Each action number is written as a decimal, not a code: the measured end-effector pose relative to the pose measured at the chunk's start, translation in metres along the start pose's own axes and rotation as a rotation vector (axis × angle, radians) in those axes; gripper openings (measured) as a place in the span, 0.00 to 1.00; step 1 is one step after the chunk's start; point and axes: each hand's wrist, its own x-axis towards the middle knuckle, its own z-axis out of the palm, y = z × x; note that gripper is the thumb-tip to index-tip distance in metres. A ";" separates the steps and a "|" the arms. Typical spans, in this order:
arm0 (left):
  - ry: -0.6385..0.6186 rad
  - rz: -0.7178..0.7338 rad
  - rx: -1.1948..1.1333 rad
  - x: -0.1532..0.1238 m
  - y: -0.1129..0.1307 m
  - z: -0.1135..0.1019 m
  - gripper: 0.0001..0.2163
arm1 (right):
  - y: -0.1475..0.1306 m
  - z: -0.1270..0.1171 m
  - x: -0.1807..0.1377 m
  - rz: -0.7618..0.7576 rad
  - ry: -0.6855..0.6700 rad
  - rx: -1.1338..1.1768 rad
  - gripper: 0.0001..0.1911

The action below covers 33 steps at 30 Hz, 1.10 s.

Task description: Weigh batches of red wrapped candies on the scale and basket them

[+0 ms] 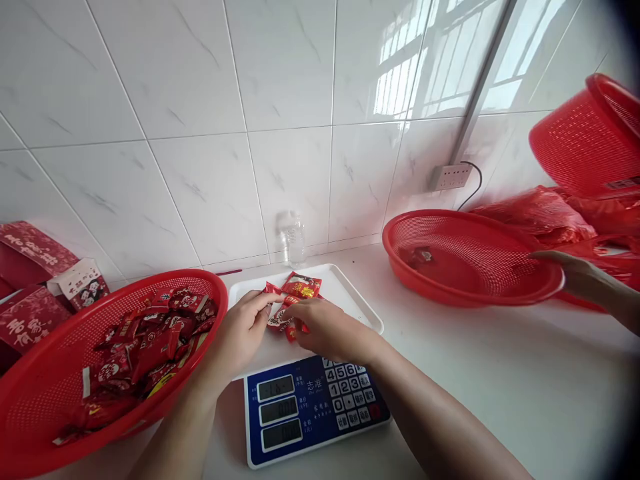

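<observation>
Several small red candy packets (303, 285) lie on the white weighing tray (353, 313) of a digital scale (285, 437). My left hand (245, 327) is over the tray's left part, thumb and fingers pinched on a red packet (271, 289). Beside it, my right hand (325, 327) curls over the packets in the middle; its fingertips are partly hidden, and whether they grip one I cannot tell. To the left stands a red mesh basket (210, 283) holding many red packets (157, 347).
At right, another person's hand (575, 273) holds the rim of a red basket (430, 293) with a few packets inside. Another red basket (575, 147) is above red plastic bags (540, 213). A clear bottle (295, 240) stands by the wall; red boxes (35, 313) are far left.
</observation>
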 end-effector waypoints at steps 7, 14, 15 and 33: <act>-0.060 -0.018 0.017 0.001 -0.006 0.004 0.16 | 0.005 -0.004 0.001 -0.025 -0.134 -0.058 0.12; -0.081 -0.026 0.036 0.001 -0.007 0.002 0.17 | 0.005 0.004 0.003 -0.051 -0.025 0.017 0.15; -0.096 -0.031 0.043 0.001 -0.007 0.002 0.17 | 0.009 0.000 0.002 -0.008 0.051 0.055 0.13; -0.226 -0.055 0.070 -0.004 -0.001 0.012 0.12 | 0.037 0.004 0.010 0.110 0.136 -0.028 0.20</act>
